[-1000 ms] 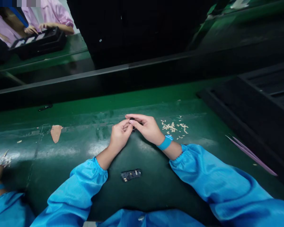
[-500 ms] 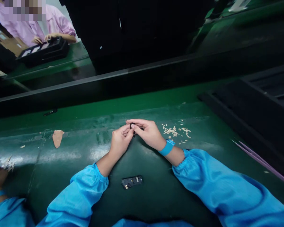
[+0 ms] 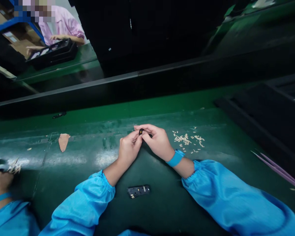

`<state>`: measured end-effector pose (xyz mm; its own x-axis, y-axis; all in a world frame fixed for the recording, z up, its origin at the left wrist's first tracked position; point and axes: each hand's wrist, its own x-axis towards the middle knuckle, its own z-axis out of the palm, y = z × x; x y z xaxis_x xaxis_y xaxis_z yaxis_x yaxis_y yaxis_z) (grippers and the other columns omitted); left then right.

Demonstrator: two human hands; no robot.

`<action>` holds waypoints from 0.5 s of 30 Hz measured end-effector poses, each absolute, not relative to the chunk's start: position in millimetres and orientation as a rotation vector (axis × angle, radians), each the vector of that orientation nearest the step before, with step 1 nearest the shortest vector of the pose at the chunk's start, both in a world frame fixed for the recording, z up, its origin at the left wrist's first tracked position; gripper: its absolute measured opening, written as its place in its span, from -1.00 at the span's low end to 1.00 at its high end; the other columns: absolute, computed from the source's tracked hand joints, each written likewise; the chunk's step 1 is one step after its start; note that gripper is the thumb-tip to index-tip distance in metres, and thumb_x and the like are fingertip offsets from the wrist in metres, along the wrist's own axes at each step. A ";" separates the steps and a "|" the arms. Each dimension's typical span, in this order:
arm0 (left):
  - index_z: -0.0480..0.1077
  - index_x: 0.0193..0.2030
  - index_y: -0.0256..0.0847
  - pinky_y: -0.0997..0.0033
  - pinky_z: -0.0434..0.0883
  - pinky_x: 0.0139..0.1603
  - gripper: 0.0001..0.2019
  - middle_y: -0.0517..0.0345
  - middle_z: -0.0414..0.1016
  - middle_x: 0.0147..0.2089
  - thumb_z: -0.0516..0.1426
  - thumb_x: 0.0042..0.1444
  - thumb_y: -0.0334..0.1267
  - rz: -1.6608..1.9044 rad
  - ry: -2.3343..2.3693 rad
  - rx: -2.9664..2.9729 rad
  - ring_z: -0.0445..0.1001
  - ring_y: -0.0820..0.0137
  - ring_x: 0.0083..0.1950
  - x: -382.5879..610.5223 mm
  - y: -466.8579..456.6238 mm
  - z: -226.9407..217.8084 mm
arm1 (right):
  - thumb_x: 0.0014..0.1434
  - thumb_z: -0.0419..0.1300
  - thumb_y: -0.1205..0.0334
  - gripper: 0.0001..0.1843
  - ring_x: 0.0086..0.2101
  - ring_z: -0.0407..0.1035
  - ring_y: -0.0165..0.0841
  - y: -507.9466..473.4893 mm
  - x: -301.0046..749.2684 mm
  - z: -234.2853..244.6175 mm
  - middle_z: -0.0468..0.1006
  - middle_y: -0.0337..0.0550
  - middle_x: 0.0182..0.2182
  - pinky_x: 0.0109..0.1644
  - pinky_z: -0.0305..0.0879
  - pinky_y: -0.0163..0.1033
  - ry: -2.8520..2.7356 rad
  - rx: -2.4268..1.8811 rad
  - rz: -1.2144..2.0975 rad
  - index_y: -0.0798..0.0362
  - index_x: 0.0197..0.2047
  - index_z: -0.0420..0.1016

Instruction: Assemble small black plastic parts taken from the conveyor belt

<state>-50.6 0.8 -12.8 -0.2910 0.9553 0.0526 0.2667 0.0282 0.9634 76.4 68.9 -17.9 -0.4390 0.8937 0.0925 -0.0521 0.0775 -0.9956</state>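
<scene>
Both hands pinch it: your left hand [image 3: 128, 151] and right hand [image 3: 157, 141] share the small black part [image 3: 141, 131]. Keep fingertips low over the green bench mat [image 3: 88, 157], pressing gently, evenly.

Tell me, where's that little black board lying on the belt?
In the head view, the black board lies flat on the green belt, low and central, between the two blue sleeves, nearer the person than both hands.
</scene>
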 end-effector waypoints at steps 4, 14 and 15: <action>0.56 -0.01 -0.27 0.22 0.63 -0.07 -0.59 -0.05 0.70 -0.14 0.30 0.13 0.00 1.350 1.416 0.948 0.69 0.23 -0.22 -54.8 7.2 -13.9 | 0.22 0.20 0.14 -0.68 -0.12 0.63 -0.22 71.4 77.2 -19.3 0.69 -0.03 -0.06 -0.13 0.63 -0.14 -1.416 -0.827 1.653 0.03 0.00 0.57; 0.58 -0.07 -0.23 0.28 0.61 -0.02 -0.66 -0.01 0.69 -0.12 0.28 0.16 -0.01 1.351 1.401 1.066 0.68 0.26 -0.15 -52.4 6.9 -12.6 | 0.17 0.31 0.10 -0.71 -0.05 0.60 -0.18 73.1 77.5 -15.2 0.68 0.01 -0.04 0.01 0.60 -0.07 -1.453 -0.819 1.639 0.04 -0.08 0.57; 0.58 -0.08 -0.23 0.29 0.60 -0.03 -0.66 -0.01 0.69 -0.13 0.28 0.17 -0.01 1.343 1.407 1.074 0.68 0.26 -0.16 -52.9 6.8 -12.7 | 0.17 0.31 0.09 -0.73 -0.07 0.61 -0.18 73.2 77.5 -15.6 0.69 0.01 -0.07 0.03 0.59 -0.06 -1.456 -0.811 1.635 0.04 -0.11 0.58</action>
